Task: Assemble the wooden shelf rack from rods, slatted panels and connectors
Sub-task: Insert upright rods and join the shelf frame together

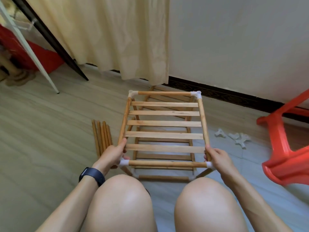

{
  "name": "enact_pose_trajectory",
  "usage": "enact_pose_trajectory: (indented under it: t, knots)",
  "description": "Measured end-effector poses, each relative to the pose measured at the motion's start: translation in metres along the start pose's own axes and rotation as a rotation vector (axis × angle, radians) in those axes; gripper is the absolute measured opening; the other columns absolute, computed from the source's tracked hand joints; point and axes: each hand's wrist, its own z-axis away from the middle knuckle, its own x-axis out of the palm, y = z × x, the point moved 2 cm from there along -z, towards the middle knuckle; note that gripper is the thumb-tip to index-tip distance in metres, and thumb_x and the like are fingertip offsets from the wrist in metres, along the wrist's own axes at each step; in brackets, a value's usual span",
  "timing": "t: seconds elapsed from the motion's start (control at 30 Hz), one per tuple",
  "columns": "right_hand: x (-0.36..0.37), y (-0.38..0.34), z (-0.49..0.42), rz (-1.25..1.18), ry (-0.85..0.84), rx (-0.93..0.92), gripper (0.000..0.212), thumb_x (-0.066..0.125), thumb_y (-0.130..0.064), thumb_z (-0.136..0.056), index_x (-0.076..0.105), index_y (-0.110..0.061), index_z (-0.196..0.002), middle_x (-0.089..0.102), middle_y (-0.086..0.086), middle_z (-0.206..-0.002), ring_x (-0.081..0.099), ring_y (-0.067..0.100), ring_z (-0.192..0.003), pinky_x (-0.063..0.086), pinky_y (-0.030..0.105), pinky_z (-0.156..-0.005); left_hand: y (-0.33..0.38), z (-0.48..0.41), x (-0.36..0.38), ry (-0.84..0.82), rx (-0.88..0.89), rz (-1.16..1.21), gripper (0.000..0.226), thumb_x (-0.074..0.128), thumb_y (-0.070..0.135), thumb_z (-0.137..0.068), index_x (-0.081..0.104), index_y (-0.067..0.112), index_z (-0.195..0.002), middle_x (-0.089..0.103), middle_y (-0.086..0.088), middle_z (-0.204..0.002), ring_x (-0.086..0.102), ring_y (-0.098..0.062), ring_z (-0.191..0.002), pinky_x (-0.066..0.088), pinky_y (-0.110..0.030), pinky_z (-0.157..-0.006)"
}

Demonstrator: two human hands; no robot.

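Observation:
A two-tier wooden shelf rack (164,123) stands on the floor in front of my knees. Its top slatted panel is framed by rods joined with white corner connectors (195,94). A lower slatted tier shows through the gaps. My left hand (115,154) grips the left side rod near the near-left connector (124,162). On the opposite side my right hand (217,156) grips the right side rod just above the near-right connector (209,164). Several loose rods (101,138) lie on the floor left of the rack. A few loose white connectors (237,138) lie to its right.
An overturned red plastic stool (287,148) lies at the right. A cream curtain (117,39) and white wall stand behind the rack. A black slanted leg (55,41) and a white leg (30,49) cross the upper left. My bare knees fill the bottom.

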Motion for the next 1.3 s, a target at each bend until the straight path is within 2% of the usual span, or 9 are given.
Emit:
enact_pose_trajectory:
  t: [0.07, 0.23, 0.37, 0.47, 0.57, 0.7, 0.87, 1.1, 1.3]
  knots:
    - [-0.001, -0.004, 0.000, -0.088, -0.009, 0.000, 0.034, 0.058, -0.036, -0.099, 0.069, -0.007, -0.084, 0.063, 0.006, -0.079, 0.056, 0.020, -0.076, 0.043, 0.033, -0.071, 0.003, 0.005, 0.002, 0.042, 0.051, 0.011, 0.039, 0.040, 0.048, -0.105, 0.061, 0.015, -0.113, 0.074, -0.006, -0.089, 0.064, -0.021, -0.090, 0.045, -0.032, -0.074]
    - [-0.010, -0.017, 0.002, -0.226, -0.200, -0.014, 0.012, 0.071, -0.017, -0.089, 0.070, -0.005, -0.091, 0.060, 0.009, -0.079, 0.056, 0.022, -0.079, 0.042, 0.030, -0.073, 0.004, 0.008, -0.003, 0.080, 0.168, 0.151, 0.027, 0.052, 0.033, -0.103, 0.064, 0.010, -0.098, 0.062, -0.005, -0.084, 0.058, -0.020, -0.075, 0.047, -0.037, -0.073]
    - [-0.011, -0.016, 0.008, -0.275, -0.228, -0.028, 0.025, 0.073, -0.006, -0.084, 0.069, -0.009, -0.109, 0.069, 0.009, -0.091, 0.061, 0.021, -0.080, 0.048, 0.033, -0.081, 0.001, 0.011, -0.003, 0.021, 0.217, 0.216, 0.020, 0.051, 0.019, -0.104, 0.056, 0.009, -0.120, 0.060, -0.006, -0.089, 0.063, -0.014, -0.069, 0.052, -0.027, -0.063]
    - [-0.008, -0.014, 0.014, -0.309, -0.172, -0.061, 0.043, 0.071, 0.003, -0.083, 0.062, -0.019, -0.119, 0.076, 0.004, -0.102, 0.068, 0.018, -0.082, 0.050, 0.032, -0.080, 0.000, 0.012, -0.005, 0.038, 0.276, 0.194, 0.022, 0.049, 0.018, -0.105, 0.054, 0.012, -0.126, 0.064, -0.006, -0.096, 0.066, -0.015, -0.067, 0.057, -0.039, -0.072]
    - [-0.008, -0.011, 0.021, -0.304, -0.122, -0.112, 0.038, 0.069, -0.005, -0.089, 0.062, -0.014, -0.125, 0.075, 0.003, -0.106, 0.065, 0.009, -0.072, 0.052, 0.024, -0.071, 0.000, 0.015, -0.002, 0.070, 0.307, 0.130, 0.023, 0.045, 0.022, -0.107, 0.051, 0.020, -0.129, 0.068, -0.003, -0.095, 0.068, -0.010, -0.062, 0.054, -0.034, -0.070]
    - [-0.001, -0.005, 0.027, -0.170, 0.021, -0.176, 0.028, 0.061, -0.029, -0.098, 0.061, -0.021, -0.126, 0.075, -0.006, -0.106, 0.067, 0.008, -0.066, 0.053, 0.018, -0.060, -0.001, 0.015, 0.004, 0.083, 0.241, 0.218, 0.033, 0.042, 0.032, -0.107, 0.058, 0.010, -0.127, 0.075, -0.001, -0.096, 0.058, -0.011, -0.053, 0.046, -0.026, -0.058]
    - [0.005, -0.003, 0.023, -0.196, 0.196, -0.118, 0.029, 0.041, -0.033, -0.107, 0.065, -0.018, -0.101, 0.070, 0.004, -0.096, 0.054, 0.014, -0.058, 0.044, 0.017, -0.044, -0.005, 0.017, 0.011, 0.091, 0.066, 0.371, 0.038, 0.035, 0.045, -0.107, 0.057, 0.016, -0.118, 0.058, -0.003, -0.075, 0.044, -0.009, -0.047, 0.030, -0.015, -0.035]
    - [0.006, -0.006, 0.019, -0.321, 0.162, -0.017, 0.028, 0.036, -0.026, -0.109, 0.057, -0.011, -0.098, 0.052, 0.005, -0.079, 0.042, 0.014, -0.058, 0.036, 0.014, -0.038, -0.003, 0.022, 0.011, -0.037, 0.055, 0.528, 0.029, 0.039, 0.035, -0.108, 0.057, 0.013, -0.110, 0.047, 0.001, -0.064, 0.039, -0.010, -0.050, 0.031, -0.015, -0.039]
    - [0.003, -0.003, 0.014, -0.578, 0.038, 0.084, 0.025, 0.040, -0.029, -0.107, 0.055, -0.011, -0.098, 0.048, 0.002, -0.064, 0.041, 0.010, -0.047, 0.037, 0.018, -0.038, 0.001, 0.018, 0.022, 0.036, 0.012, 0.672, 0.026, 0.034, 0.025, -0.109, 0.052, 0.010, -0.098, 0.037, 0.002, -0.049, 0.033, -0.008, -0.037, 0.027, -0.016, -0.036]
